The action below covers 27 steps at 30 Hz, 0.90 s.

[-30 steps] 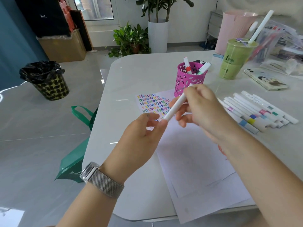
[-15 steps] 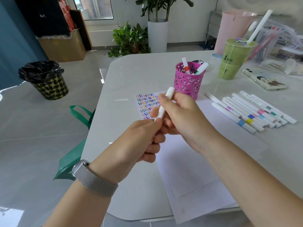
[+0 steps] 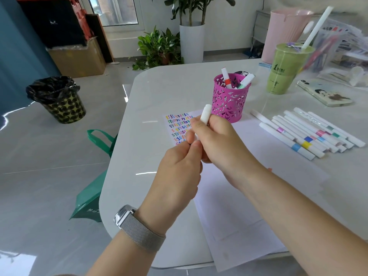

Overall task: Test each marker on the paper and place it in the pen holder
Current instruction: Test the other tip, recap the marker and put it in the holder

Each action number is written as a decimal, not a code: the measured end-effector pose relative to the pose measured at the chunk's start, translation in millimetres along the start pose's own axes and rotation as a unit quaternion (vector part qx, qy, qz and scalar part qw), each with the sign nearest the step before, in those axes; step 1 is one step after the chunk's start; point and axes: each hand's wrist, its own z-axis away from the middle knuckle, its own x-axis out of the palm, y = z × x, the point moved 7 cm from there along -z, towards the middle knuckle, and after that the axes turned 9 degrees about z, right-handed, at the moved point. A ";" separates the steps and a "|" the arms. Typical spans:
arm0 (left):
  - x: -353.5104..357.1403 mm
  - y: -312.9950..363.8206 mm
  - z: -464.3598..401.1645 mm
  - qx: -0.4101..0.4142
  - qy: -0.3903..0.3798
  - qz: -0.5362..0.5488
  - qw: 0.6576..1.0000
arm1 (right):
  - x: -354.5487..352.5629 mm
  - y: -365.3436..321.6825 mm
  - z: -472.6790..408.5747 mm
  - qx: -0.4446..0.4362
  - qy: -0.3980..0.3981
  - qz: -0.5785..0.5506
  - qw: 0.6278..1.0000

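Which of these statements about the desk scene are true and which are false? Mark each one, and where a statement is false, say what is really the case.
1. Both hands hold one white marker above the paper. True.
2. The pen holder is blue. False: it is pink, with cut-out patterns.
3. The pen holder already has markers in it. True.
4. The row of markers lies to the left of the hands. False: it lies to the right hand's side.
5. The left hand wears a wristwatch on its wrist. True.
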 end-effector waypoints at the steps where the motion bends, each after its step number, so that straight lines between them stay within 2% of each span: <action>1: -0.9 0.6 -0.8 0.003 0.006 -0.009 1.000 | 0.1 1.3 0.1 0.006 0.002 -0.010 1.000; 6: -7.1 -3.4 -2.6 -0.005 0.022 -0.032 0.999 | 4.7 5.1 3.2 0.033 -0.005 -0.042 0.999; 14: -5.4 -6.2 -1.1 -0.031 0.004 0.009 0.999 | 6.6 5.4 5.6 0.050 0.005 -0.071 0.996; 22: -2.2 -6.4 3.5 -0.032 -0.022 0.025 0.999 | 1.3 -0.3 6.8 0.016 0.015 -0.097 0.995; 25: -9.9 -3.6 0.3 -0.022 -0.013 -0.001 1.000 | -0.4 -3.2 4.8 0.003 0.016 -0.134 0.991; 27: -27.3 0.7 -5.4 -0.019 0.020 -0.054 0.998 | -15.6 -4.8 -2.5 -0.003 0.051 -0.202 0.978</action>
